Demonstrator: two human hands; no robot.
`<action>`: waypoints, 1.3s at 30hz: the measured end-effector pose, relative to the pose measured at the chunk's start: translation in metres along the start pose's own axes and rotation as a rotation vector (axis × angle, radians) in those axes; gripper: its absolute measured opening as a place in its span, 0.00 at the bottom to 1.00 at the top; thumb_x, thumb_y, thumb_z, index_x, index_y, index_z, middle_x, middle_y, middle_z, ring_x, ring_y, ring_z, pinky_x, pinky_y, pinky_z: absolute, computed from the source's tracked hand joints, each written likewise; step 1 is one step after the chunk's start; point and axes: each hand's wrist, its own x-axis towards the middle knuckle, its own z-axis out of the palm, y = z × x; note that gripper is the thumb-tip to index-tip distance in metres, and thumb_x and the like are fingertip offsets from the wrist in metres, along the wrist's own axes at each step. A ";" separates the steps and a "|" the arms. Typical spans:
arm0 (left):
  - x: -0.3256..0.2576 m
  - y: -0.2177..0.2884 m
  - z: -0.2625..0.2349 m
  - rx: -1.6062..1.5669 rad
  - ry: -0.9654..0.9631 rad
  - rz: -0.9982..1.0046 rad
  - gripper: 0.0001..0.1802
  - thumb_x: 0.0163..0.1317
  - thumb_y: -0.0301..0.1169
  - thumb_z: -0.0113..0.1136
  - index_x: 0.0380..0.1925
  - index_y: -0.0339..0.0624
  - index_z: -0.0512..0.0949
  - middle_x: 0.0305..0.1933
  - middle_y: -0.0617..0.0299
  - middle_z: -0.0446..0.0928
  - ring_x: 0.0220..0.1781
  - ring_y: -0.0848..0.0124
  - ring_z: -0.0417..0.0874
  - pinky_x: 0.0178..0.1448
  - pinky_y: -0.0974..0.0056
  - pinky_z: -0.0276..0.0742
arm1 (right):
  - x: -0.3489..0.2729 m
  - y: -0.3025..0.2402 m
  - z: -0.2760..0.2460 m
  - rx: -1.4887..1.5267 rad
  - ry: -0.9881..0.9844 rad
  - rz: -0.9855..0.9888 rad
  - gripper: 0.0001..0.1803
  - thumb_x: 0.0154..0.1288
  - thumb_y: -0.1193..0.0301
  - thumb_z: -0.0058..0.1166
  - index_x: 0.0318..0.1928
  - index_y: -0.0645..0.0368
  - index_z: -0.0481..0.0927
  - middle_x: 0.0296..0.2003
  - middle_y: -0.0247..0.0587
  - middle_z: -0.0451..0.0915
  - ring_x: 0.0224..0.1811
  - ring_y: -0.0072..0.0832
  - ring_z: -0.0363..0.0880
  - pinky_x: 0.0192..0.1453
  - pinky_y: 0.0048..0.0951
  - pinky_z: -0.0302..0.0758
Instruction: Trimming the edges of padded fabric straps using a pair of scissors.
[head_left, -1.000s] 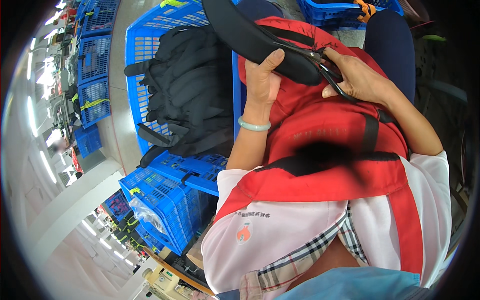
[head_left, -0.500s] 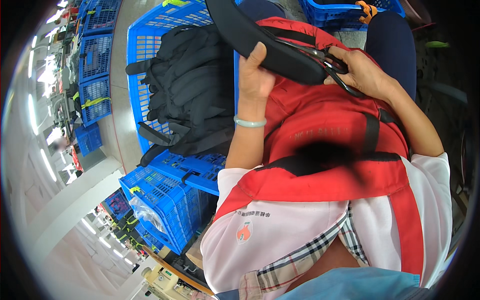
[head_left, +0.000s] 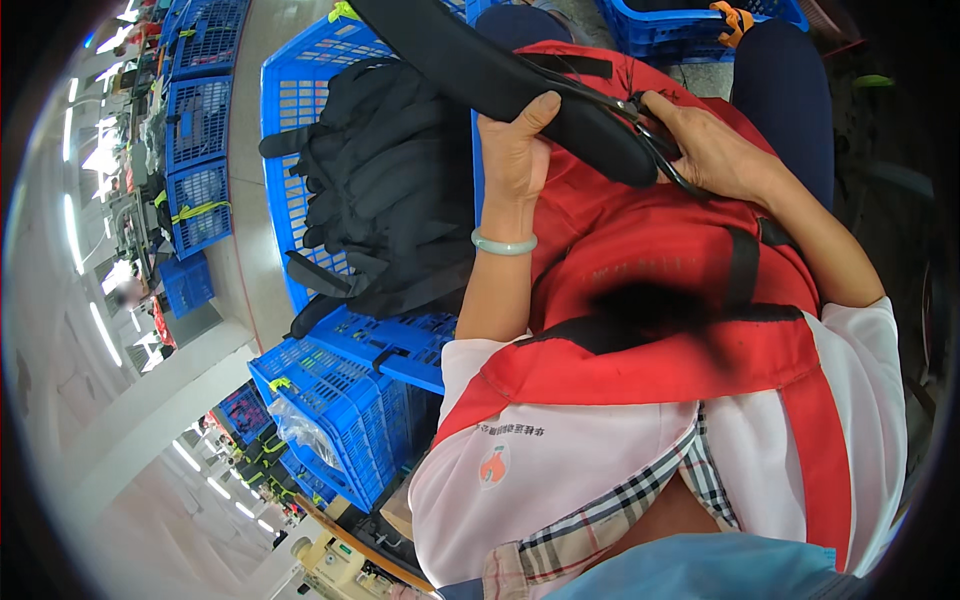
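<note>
A long black padded strap (head_left: 470,75) with a rounded end stretches across my lap. Thumb on top, my left hand (head_left: 515,150) grips it near the middle of its visible length. In my right hand (head_left: 718,150) is a pair of black-handled scissors (head_left: 655,145), fingers around the handles. The blades lie along the strap's far edge, partly hidden by it, so I cannot tell how far apart they are. Loose dark threads (head_left: 635,85) show on the red apron (head_left: 620,240) just beyond the scissors.
To my left stands a blue plastic crate (head_left: 283,200) heaped with similar black straps (head_left: 385,180). More blue crates (head_left: 330,400) are stacked nearer on that side. Another blue crate (head_left: 665,35) sits ahead, an orange tie on its rim. A sewing machine (head_left: 335,565) shows at lower left.
The strap has tilted, its far end swinging left and its rounded end dipping slightly toward me. Both hands keep their holds; the right hand and scissors have shifted a little.
</note>
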 end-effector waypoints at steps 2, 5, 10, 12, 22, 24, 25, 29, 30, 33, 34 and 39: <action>0.001 0.001 -0.004 -0.010 -0.017 -0.002 0.17 0.55 0.14 0.64 0.46 0.38 0.77 0.44 0.60 0.80 0.45 0.67 0.82 0.56 0.62 0.79 | 0.002 -0.007 -0.005 0.068 -0.109 0.163 0.33 0.56 0.58 0.67 0.53 0.62 0.65 0.36 0.60 0.77 0.41 0.55 0.76 0.43 0.44 0.71; -0.002 -0.001 -0.007 -0.042 0.020 -0.016 0.18 0.55 0.14 0.64 0.46 0.38 0.77 0.44 0.60 0.80 0.45 0.67 0.82 0.56 0.62 0.79 | 0.001 -0.006 -0.012 0.020 -0.147 0.150 0.38 0.53 0.54 0.69 0.54 0.62 0.64 0.35 0.59 0.77 0.40 0.54 0.76 0.44 0.44 0.70; 0.000 0.003 -0.013 -0.081 -0.012 -0.028 0.18 0.55 0.15 0.64 0.46 0.37 0.77 0.44 0.59 0.80 0.46 0.67 0.82 0.57 0.62 0.79 | -0.011 -0.004 -0.021 0.055 -0.137 0.035 0.46 0.42 0.52 0.74 0.56 0.62 0.63 0.33 0.50 0.72 0.31 0.43 0.69 0.38 0.39 0.67; -0.001 0.002 -0.014 -0.076 -0.012 -0.047 0.18 0.54 0.15 0.64 0.46 0.37 0.77 0.44 0.59 0.80 0.46 0.67 0.82 0.57 0.61 0.78 | -0.014 -0.015 -0.025 0.059 -0.160 0.137 0.45 0.43 0.52 0.75 0.54 0.62 0.64 0.34 0.51 0.72 0.34 0.42 0.69 0.40 0.39 0.67; -0.006 -0.003 -0.014 -0.073 -0.039 -0.044 0.19 0.55 0.15 0.65 0.47 0.38 0.76 0.44 0.58 0.80 0.46 0.66 0.81 0.57 0.60 0.78 | -0.005 -0.007 -0.010 0.025 -0.160 0.055 0.32 0.54 0.60 0.69 0.50 0.62 0.65 0.27 0.54 0.73 0.32 0.48 0.74 0.39 0.42 0.68; -0.006 -0.003 -0.013 -0.084 -0.030 -0.051 0.19 0.55 0.16 0.65 0.47 0.38 0.76 0.44 0.58 0.80 0.46 0.66 0.82 0.56 0.61 0.78 | -0.006 -0.001 -0.008 0.088 -0.128 0.011 0.28 0.53 0.67 0.69 0.46 0.63 0.65 0.26 0.51 0.70 0.28 0.45 0.65 0.37 0.38 0.67; -0.006 -0.002 -0.013 -0.096 -0.046 -0.052 0.19 0.55 0.16 0.65 0.47 0.38 0.76 0.44 0.58 0.80 0.46 0.66 0.82 0.56 0.60 0.79 | -0.007 0.000 -0.010 0.088 -0.128 0.012 0.28 0.53 0.67 0.69 0.46 0.63 0.65 0.26 0.51 0.70 0.28 0.45 0.65 0.37 0.38 0.67; -0.005 -0.004 -0.007 -0.051 -0.058 -0.034 0.18 0.56 0.16 0.64 0.47 0.39 0.76 0.44 0.59 0.80 0.46 0.66 0.82 0.55 0.60 0.79 | -0.005 -0.003 -0.008 0.061 -0.068 -0.014 0.22 0.57 0.70 0.63 0.46 0.63 0.65 0.27 0.54 0.71 0.30 0.49 0.68 0.37 0.40 0.68; -0.004 -0.005 -0.004 -0.051 -0.061 -0.034 0.18 0.56 0.16 0.64 0.47 0.39 0.76 0.44 0.59 0.80 0.46 0.66 0.82 0.55 0.60 0.79 | -0.004 0.000 -0.005 0.036 -0.027 -0.053 0.21 0.59 0.71 0.61 0.47 0.64 0.66 0.28 0.57 0.73 0.32 0.53 0.71 0.38 0.41 0.68; -0.004 -0.005 0.003 -0.128 -0.004 -0.054 0.19 0.52 0.15 0.68 0.44 0.40 0.77 0.39 0.62 0.81 0.43 0.68 0.82 0.54 0.64 0.79 | -0.003 0.004 0.002 0.033 -0.029 -0.029 0.19 0.60 0.73 0.59 0.47 0.64 0.65 0.29 0.58 0.75 0.34 0.55 0.73 0.38 0.43 0.69; -0.005 -0.005 0.002 -0.113 -0.004 -0.045 0.19 0.52 0.15 0.68 0.44 0.39 0.77 0.40 0.62 0.81 0.43 0.68 0.82 0.54 0.64 0.79 | -0.002 0.005 0.004 0.036 -0.019 0.006 0.19 0.60 0.74 0.59 0.47 0.64 0.65 0.29 0.59 0.75 0.35 0.56 0.74 0.38 0.43 0.70; -0.014 -0.009 0.001 -0.076 -0.053 -0.045 0.20 0.54 0.15 0.65 0.47 0.40 0.76 0.43 0.61 0.80 0.45 0.67 0.82 0.55 0.61 0.79 | -0.001 0.004 0.002 -0.022 0.052 -0.052 0.17 0.61 0.72 0.58 0.45 0.64 0.66 0.28 0.57 0.72 0.31 0.52 0.68 0.35 0.41 0.68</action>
